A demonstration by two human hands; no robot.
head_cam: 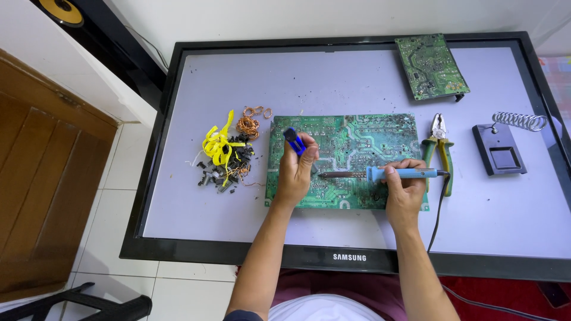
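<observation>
Both hands work over the big green circuit board [348,160], lying flat mid-desk [178,202] w/ long axis left-right. Right hand [403,189] is wrapped round the blue soldering iron [380,174]; the iron lies horizontal, tip pointing left, meeting the board just beside the left hand [295,169]. Left hand is closed round a blue desoldering pump [294,141], held near upright, nozzle hidden behind fingers. Left hand's nearer the tip. Pliers [439,151] lie just right of the board.

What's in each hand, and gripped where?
Right hand: blue-handled soldering iron, gripped mid-handle. Left hand: dark blue desoldering pump, held around its lower body.
</observation>
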